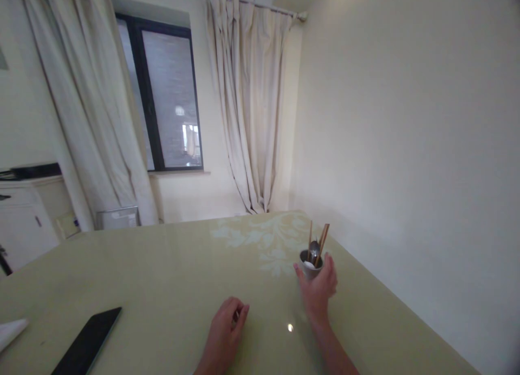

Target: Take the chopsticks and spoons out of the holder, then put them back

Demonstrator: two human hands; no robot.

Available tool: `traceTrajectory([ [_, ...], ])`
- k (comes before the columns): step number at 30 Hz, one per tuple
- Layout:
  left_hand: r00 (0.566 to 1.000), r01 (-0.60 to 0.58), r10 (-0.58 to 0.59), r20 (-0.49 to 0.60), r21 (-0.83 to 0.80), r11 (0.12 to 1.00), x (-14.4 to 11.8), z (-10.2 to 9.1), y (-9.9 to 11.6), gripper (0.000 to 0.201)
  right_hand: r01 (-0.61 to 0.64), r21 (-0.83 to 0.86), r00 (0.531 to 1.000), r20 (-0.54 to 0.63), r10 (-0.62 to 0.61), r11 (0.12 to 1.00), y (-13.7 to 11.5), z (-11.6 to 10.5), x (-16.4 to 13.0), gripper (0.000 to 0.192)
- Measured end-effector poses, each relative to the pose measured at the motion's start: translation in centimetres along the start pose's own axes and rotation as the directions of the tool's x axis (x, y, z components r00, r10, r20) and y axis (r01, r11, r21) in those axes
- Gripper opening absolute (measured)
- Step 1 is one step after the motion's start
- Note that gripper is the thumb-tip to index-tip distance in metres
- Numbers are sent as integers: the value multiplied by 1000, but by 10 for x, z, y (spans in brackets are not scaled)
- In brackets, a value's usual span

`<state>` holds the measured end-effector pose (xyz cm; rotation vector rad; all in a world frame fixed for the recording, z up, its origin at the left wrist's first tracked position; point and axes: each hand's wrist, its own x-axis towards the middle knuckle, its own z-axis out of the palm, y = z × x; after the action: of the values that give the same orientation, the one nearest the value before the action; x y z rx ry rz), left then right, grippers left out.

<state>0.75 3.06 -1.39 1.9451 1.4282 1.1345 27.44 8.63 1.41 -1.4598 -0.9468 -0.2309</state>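
Observation:
A grey cup [311,270] stands on the table toward its right edge. My right hand [318,291] is wrapped round it from the near side, thumb at the left and fingers at the right. Out of the cup rise wooden chopsticks [323,242] and a metal spoon [314,249]; something white lies inside near the rim. My left hand [226,329] rests at the table's front, left of the cup, with its fingers curled toward the thumb. A small dark spot shows between those fingers, and whether it is an object is unclear.
A dark flat phone-like slab [88,340] lies on the pale green table [162,277] at the front left. Beside it, a white object [11,331] is cut off by the frame. A wall [406,174] runs along the table's right side. Curtains [252,104] hang behind.

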Motion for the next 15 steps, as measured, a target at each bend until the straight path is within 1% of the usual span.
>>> traceTrajectory([
  [1,1000,6,-6,-11,20,1000,0,1,-1,43,53,-9,999,2,-53,999,-10,-1,-7,94],
  [2,1000,6,-6,-18,43,999,-1,3,-2,45,115,18,992,48,-116,993,-20,-3,-17,83],
  [3,1000,-3,4,-14,69,998,-1,5,-3,45,176,77,975,126,-184,981,-31,-6,-28,74],
  [4,1000,-24,24,8,94,995,-2,7,-4,44,213,148,942,232,-243,966,-41,-8,-40,69],
  [5,997,-58,52,54,114,992,-4,9,-5,40,230,239,881,361,-307,943,-51,-11,-51,67],
  [6,989,-95,80,122,126,987,-5,11,-6,34,223,355,754,528,-392,908,-60,-14,-63,65],
  [7,975,-129,101,197,135,982,-6,12,-7,26,175,469,553,681,-481,866,-69,-18,-72,67],
  [8,956,-154,111,271,144,977,-7,14,-9,18,81,514,333,794,-509,854,-76,-21,-79,70],
  [9,937,-167,106,332,160,973,-8,15,-10,13,-23,488,185,860,-476,872,-82,-25,-84,72],
  [10,924,-171,92,372,184,968,-8,16,-12,14,-107,437,89,899,-429,893,-88,-28,-86,74],
  [11,918,-169,74,390,217,961,-8,17,-13,15,-169,376,42,926,-375,911,-93,-31,-86,74],
  [12,917,-166,54,395,255,953,-7,17,-14,17,-210,327,34,944,-328,921,-97,-34,-85,74],
  [13,916,-166,37,399,293,942,-7,17,-14,20,-234,301,38,953,-301,925,-100,-36,-83,74],
  [15,909,-169,7,418,352,921,-5,16,-13,24,-251,290,37,956,-291,923,-103,-38,-79,76],
])
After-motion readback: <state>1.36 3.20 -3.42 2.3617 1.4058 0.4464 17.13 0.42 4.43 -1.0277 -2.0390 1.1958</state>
